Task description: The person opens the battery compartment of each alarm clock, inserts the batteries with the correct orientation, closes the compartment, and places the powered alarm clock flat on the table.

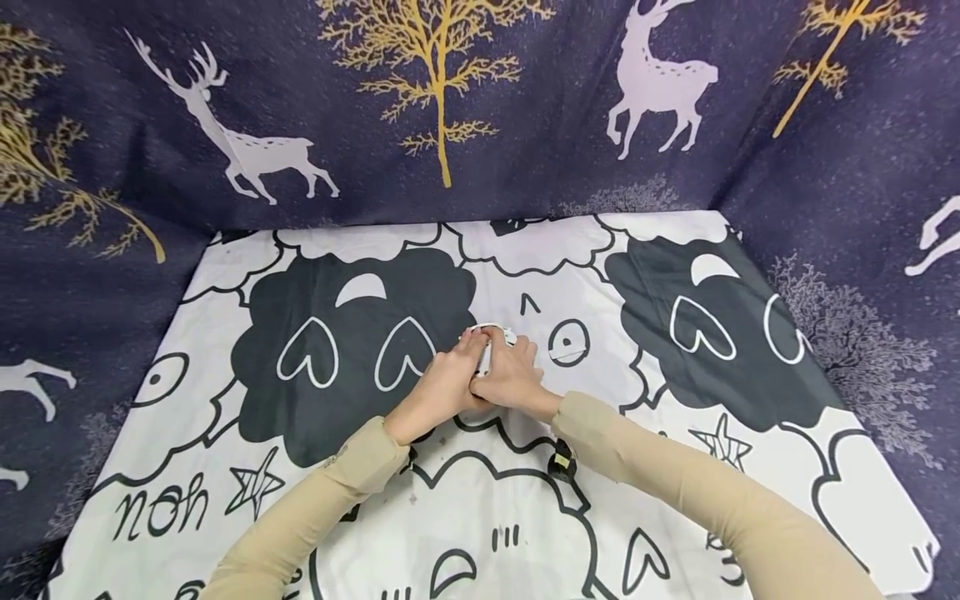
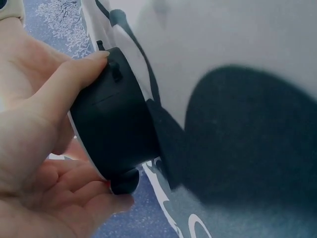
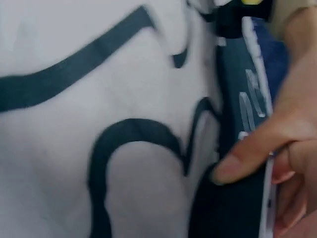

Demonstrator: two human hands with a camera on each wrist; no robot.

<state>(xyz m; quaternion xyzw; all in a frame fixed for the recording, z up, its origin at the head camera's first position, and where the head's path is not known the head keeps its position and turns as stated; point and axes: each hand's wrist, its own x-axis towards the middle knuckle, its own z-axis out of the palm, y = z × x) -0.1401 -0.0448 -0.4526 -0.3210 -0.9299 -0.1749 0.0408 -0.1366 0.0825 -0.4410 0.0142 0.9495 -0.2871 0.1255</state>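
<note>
A person is gripping a round device with both hands near the middle of the table cloth; the side is showing black, and a white part is appearing between the hands in the head view. Judged from the grip, the step in hand is one of handling the device two-handed; its exact purpose is not showing. The next move is probably calling for one hand steadying the body while the other is working on it, with care against slipping on the smooth side. The left hand is curling round one side: its thumb is pressing on the black wall beside a small lug, while its fingers are bending under the opposite edge, next to a black tab. The right hand is clasping the other side, its thumb lying on the black surface and its fingers curling behind the pale rim. Neither hand is spreading wide; the two are meeting or nearly meeting. Whether the device is touching the cloth, the inspector is unable to tell.
</note>
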